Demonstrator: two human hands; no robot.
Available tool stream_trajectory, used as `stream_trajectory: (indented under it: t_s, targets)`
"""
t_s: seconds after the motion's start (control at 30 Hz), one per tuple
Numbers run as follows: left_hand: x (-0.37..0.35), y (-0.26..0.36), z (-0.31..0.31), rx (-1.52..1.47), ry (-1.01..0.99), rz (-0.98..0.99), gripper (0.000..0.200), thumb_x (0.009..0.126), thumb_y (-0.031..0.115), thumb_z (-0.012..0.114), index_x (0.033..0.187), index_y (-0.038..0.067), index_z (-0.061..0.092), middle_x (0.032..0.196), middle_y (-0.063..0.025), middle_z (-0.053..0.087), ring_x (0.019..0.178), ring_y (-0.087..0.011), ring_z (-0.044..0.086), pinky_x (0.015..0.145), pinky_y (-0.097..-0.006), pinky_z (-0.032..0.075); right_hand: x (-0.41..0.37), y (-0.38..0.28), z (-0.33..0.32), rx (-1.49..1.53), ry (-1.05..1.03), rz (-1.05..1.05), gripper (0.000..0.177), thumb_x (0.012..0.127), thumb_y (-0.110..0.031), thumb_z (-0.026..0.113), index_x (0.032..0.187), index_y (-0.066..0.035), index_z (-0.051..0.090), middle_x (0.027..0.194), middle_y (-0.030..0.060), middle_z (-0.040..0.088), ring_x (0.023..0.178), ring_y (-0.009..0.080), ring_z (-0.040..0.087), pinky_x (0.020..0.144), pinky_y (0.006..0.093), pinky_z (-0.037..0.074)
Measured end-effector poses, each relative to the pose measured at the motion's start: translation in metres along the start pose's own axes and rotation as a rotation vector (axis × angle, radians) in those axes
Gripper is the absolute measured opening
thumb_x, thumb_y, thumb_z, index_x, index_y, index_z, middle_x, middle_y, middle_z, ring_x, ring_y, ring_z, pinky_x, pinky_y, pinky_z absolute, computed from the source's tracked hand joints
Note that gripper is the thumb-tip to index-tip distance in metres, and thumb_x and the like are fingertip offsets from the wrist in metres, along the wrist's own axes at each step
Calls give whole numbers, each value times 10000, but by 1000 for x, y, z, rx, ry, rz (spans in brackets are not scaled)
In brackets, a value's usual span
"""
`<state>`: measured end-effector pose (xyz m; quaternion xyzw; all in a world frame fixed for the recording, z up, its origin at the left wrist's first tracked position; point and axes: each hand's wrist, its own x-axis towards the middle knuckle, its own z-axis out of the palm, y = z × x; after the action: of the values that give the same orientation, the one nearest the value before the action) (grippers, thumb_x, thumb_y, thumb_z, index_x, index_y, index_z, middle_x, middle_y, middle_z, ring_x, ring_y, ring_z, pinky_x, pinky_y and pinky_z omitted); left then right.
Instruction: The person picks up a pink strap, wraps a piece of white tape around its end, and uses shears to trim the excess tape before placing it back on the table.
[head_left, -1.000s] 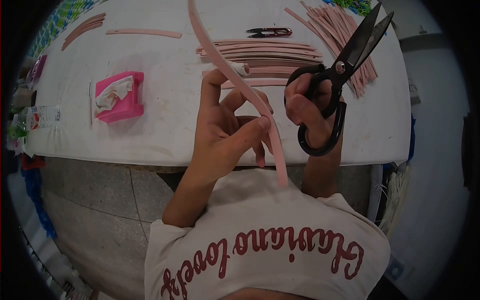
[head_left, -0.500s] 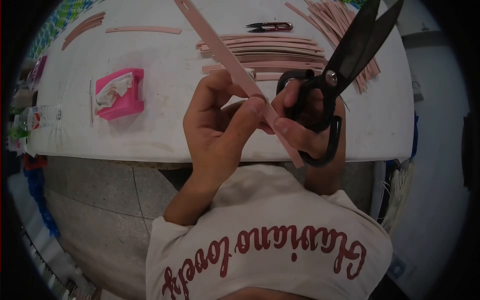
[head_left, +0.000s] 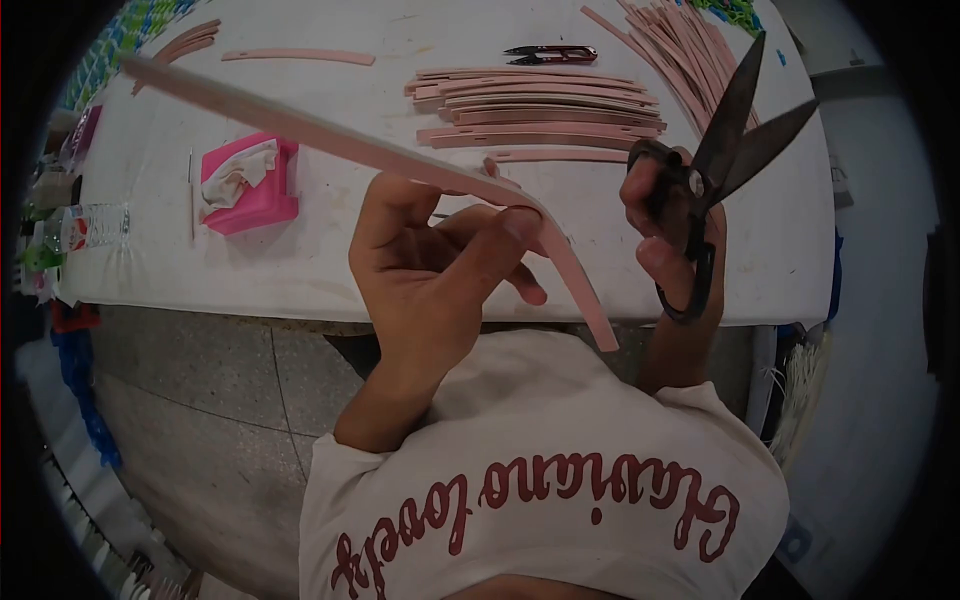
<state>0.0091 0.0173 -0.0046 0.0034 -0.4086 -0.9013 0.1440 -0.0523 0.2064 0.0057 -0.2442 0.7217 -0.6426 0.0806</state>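
1. Here's the pink strip (head_left: 390, 160), up above the white surface (head_left: 330, 270), its long axis running diagonally: one end reaches to the far left, and past the grip it bends, the short end pointing down and right towards the person's shirt (head_left: 540, 440).
2. The left hand (head_left: 430, 265) has it pinched, thumb over the strip, fingers curled beneath; the hand is closed just enough for that hold, palm turned towards the person, forearm rising from below.
3. Over to the right hand (head_left: 668, 265): it's wrapped through the handles of the black scissors (head_left: 697, 184), partly closed around them, thumb in the lower loop. The blades stand parted, tips aimed up and right, well apart from the strip.
4. Now the count: one strip in the grip, one pair of scissors, one pair of thread snips (head_left: 549, 54) lying crosswise beyond the stack of strips (head_left: 540, 100).
5. That stack lies left to right, too overlapped to count; same for the fanned bundle (head_left: 690, 55) at the far right.
6. Far left, a small cluster (head_left: 190, 40) of a few strips, with one lone strip (head_left: 298, 56) beside it.
7. Nearer, one pink box (head_left: 280, 207) carries a crumpled whitish cloth (head_left: 238, 178).
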Motion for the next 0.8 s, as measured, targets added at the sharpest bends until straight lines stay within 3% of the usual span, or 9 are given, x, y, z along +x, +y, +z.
stream_trajectory:
  t_s: [0.07,0.13,0.17,0.23,0.43,0.63,0.67,0.73,0.8]
  targets:
    - [1,1,-2,-1,26,37,316,749,-103,565,1016,-26,416,938,-178,579,706,-212,634,422,-260,532,-3,0,0,3,-26,-15,386,614,-99,683,921,-28,459,636,-25,448,542,74,386,540,186,370]
    - [0,3,-4,-66,-47,47,299,746,-115,554,995,-24,414,947,-178,563,696,-225,633,393,-245,517,-6,-13,5,-295,-35,61,451,580,-126,705,932,-20,444,635,7,453,545,96,396,547,200,399]
    - [0,2,-5,-63,-49,43,299,746,-115,554,995,-24,414,947,-178,563,696,-225,633,393,-245,517,-7,-16,7,-292,-32,62,451,580,-126,705,932,-20,444,635,7,453,545,96,396,547,200,399]
    - [0,-1,-6,-179,-143,100,274,749,-129,529,969,-12,417,930,-168,530,682,-242,632,382,-252,515,-8,-19,12,-558,-75,-12,466,549,-131,720,912,-6,456,629,47,462,538,129,461,542,228,439]
    - [-4,-3,-17,-289,-199,70,210,774,-53,564,912,25,426,872,-154,469,652,-254,628,371,-246,511,-9,-21,16,-697,-115,-184,490,447,-129,761,827,12,485,631,64,483,513,164,529,497,246,460]
    - [-9,3,-17,-274,-171,38,149,780,-5,591,809,28,448,848,-149,467,580,-217,602,417,-250,519,-11,-26,20,-754,-85,-235,521,416,-149,787,808,12,485,625,62,481,476,148,499,451,234,423]
    - [-7,2,-20,-274,-172,34,149,780,-5,591,809,28,448,848,-149,467,580,-217,602,417,-250,519,-10,-27,21,-753,-84,-233,521,416,-149,787,808,12,485,625,62,481,476,148,499,451,234,423]
    - [-2,-1,-29,-43,-423,113,222,895,195,460,987,74,298,825,-210,521,556,-159,600,432,-201,505,-9,-27,21,-737,-115,-203,514,411,-144,786,800,8,486,619,57,478,469,149,493,433,233,406]
    - [-1,-2,-32,-43,-428,120,229,893,202,464,988,75,299,823,-209,522,555,-155,598,431,-199,503,-9,-28,21,-724,-119,-194,509,413,-142,784,798,7,486,616,55,478,469,149,493,433,234,405]
